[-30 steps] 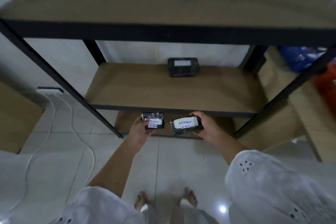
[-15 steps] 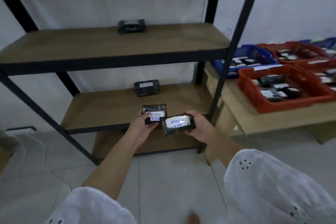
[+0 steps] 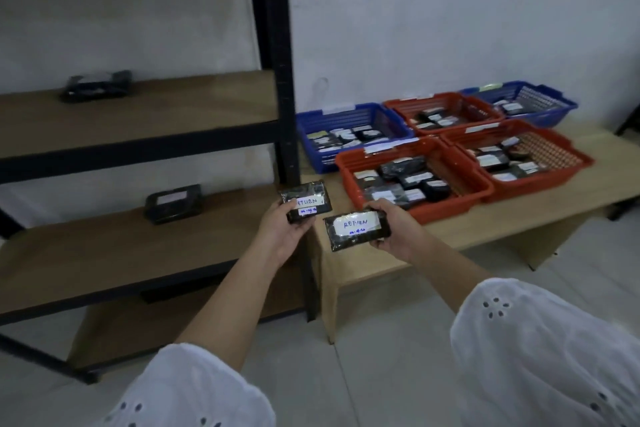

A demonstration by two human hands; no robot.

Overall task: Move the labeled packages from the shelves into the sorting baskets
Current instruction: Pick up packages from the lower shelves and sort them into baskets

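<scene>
White wall, pale tiled floor; low pale wooden worktop [image 3: 519,218] beside black-framed wooden shelving [image 3: 138,253]. My left hand [image 3: 280,239] is clamped on a black wrapped package with white "RETURN" label [image 3: 306,206]. My right hand [image 3: 394,232] is clamped on a second black "RETURN" package [image 3: 356,227], long axis crosswise. Both packages are off the shelves, in the air. The nearest red plastic basket [image 3: 450,206] lies just ahead-right of my right hand, the closer one. Basket tags unreadable; I judge the right package goes first.
</scene>
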